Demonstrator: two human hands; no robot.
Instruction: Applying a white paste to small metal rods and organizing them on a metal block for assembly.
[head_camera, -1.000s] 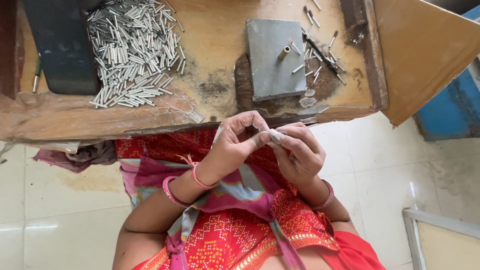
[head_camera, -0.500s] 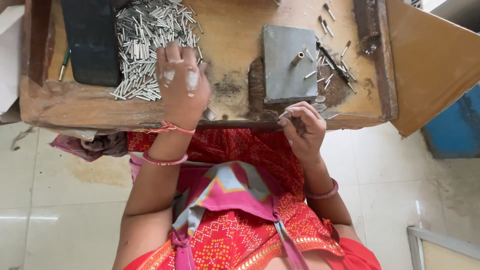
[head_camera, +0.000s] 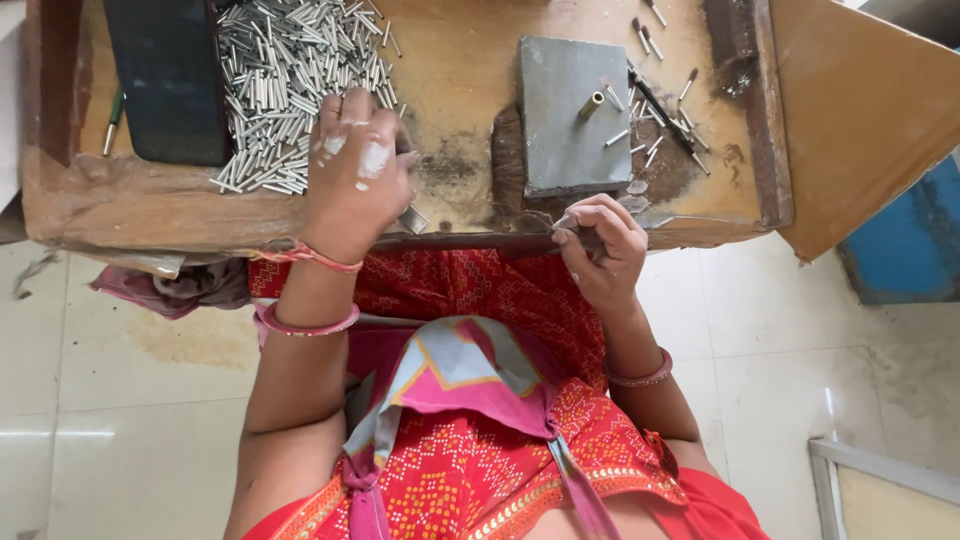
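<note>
Nearest the body, the right hand (head_camera: 600, 248) is waiting at the near edge of the wooden bench (head_camera: 460, 70), fingers curled shut around what looks like a small metal piece, though it is mostly hidden inside the grip and hard to name. It is keeping low and close, probably so the piece is ready for the grey metal block (head_camera: 572, 115) lying just beyond its fingertips, where a short brass peg (head_camera: 591, 104) is standing up. A few loose pins (head_camera: 660, 130) are scattered past the block.

Farther out, the left hand (head_camera: 355, 170) is lying palm down with its fingers spread and bent over the pile of small metal tubes (head_camera: 290, 90), fingertips pressing into the near side of the heap as if picking some out; whether any are gripped yet cannot be told. A dark tray (head_camera: 170, 80) is sitting beside the pile, beyond the knuckles.

Half a second ago the left hand was in much the same spot on the pile; a second ago both hands were meeting together over the lap.
</note>
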